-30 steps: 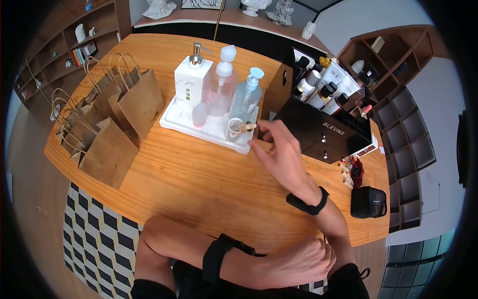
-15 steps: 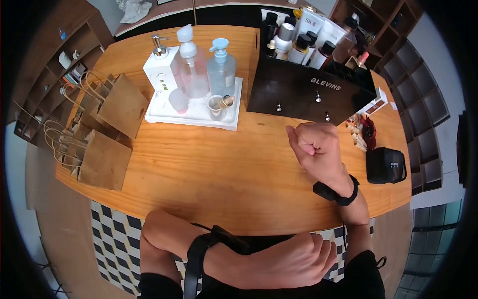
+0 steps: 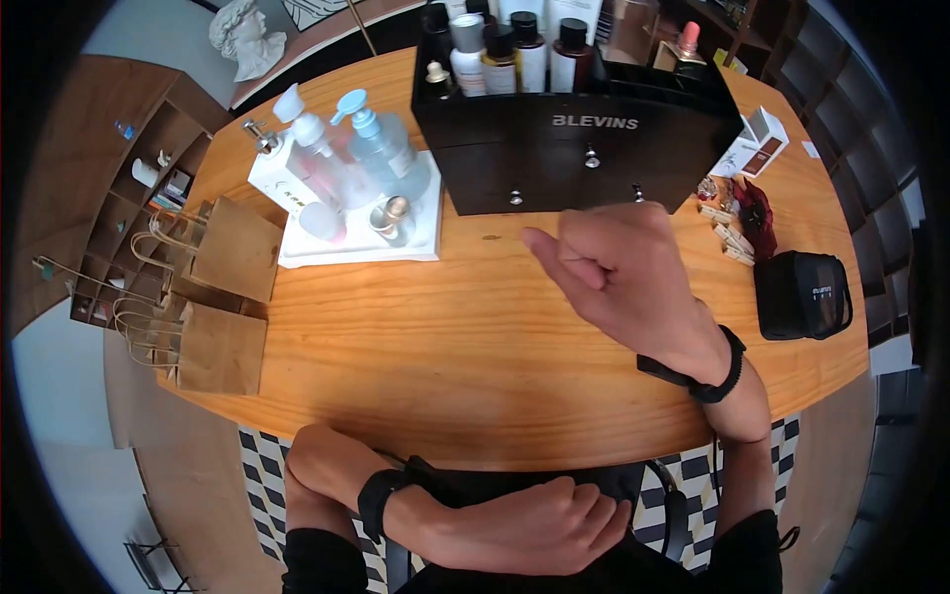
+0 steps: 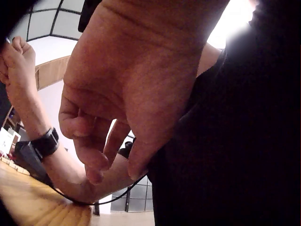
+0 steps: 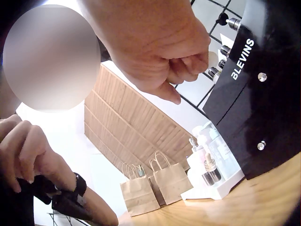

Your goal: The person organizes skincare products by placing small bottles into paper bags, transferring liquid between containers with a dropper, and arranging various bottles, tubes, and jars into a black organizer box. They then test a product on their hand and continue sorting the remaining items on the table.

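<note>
My right hand (image 3: 633, 277) hangs over the table in front of a black cosmetics organizer (image 3: 554, 158) lettered BLEVINS. Its fingers are curled in, with nothing seen in them, and its knuckles overlap the organizer's lower right drawer in the head view. Low by the lap is my left hand (image 3: 524, 525), its fingers (image 4: 89, 155) loosely curled and holding nothing. Left of the organizer, a white tray (image 3: 346, 252) bears a white pump bottle (image 3: 282, 173), a pink pump bottle (image 3: 322, 153), a blue pump bottle (image 3: 386, 158) and a small clear cup with a gold-collared dropper bottle (image 5: 210, 169).
Brown paper bags (image 3: 223, 346) stand at the table's left edge. Small bottles (image 3: 500, 59) and tubes fill the organizer's top. To its right lie white boxes (image 3: 762, 144), wooden clips (image 3: 730, 238), a dark red item (image 3: 755, 213) and a black case (image 3: 804, 294).
My right hand has moved from beside the cup on the tray to the right, before the organizer, and its fingers have curled in. The head view has shifted; the left hand stays low.
</note>
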Available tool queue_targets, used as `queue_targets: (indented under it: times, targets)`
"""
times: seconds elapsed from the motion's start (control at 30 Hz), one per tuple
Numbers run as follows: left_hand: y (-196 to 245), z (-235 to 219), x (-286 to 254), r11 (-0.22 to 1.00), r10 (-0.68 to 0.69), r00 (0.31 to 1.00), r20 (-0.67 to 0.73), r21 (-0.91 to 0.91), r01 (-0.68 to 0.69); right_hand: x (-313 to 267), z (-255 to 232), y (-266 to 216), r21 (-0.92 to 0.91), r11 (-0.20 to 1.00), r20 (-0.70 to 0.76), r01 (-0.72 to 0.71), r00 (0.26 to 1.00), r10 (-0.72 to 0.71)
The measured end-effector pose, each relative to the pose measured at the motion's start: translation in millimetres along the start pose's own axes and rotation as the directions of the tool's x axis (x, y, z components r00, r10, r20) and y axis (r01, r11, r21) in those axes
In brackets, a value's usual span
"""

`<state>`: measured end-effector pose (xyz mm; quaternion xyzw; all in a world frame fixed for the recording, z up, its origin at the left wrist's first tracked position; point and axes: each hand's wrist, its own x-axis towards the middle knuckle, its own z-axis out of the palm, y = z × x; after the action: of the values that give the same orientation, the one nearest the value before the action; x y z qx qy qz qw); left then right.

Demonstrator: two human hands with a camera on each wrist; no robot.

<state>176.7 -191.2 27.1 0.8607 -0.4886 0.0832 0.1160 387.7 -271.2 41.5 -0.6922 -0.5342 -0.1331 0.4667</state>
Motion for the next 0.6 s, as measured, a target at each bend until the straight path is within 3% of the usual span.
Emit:
queue_targets:
  times: [0.07,0.13,0.2,0.27,0.3,0.4,0.47,0.6]
  targets:
    - [-5,2,3,0.998,-0.003,1.000,0.030,-0.060,0.004,0,2,5,0.016,1.000,-0.034,0.027,0.999,-0.027]
    - [-16,-5,5,0.998,0.033,0.995,0.097,0.050,-0.038,2,-1,5,0.007,0.999,-0.022,0.046,0.999,-0.046]
    - [-25,-4,5,0.998,-0.003,1.000,0.022,0.060,0.001,2,-4,0,0.002,0.998,-0.002,0.067,0.998,-0.067]
    - [-37,-16,8,0.993,-0.010,1.000,0.008,0.117,0.009,2,-6,-4,0.031,0.998,0.097,-0.046,0.994,0.043]
    - [-41,-18,9,0.991,-0.033,0.999,-0.023,0.130,0.036,3,-13,-8,-0.024,0.994,0.215,-0.106,0.970,0.109]
    - [-47,-25,8,0.986,-0.087,0.996,-0.026,0.142,0.090,-4,-6,-3,0.008,0.998,0.208,-0.070,0.976,0.067]
    - [-52,-21,7,0.987,-0.072,0.985,-0.159,0.129,0.093,-5,-9,-6,-0.034,0.998,0.297,-0.056,0.953,0.063]
    - [-52,-35,7,0.974,-0.089,0.971,-0.221,0.186,0.132,-8,-7,-3,0.111,0.994,0.384,-0.013,0.923,-0.031]
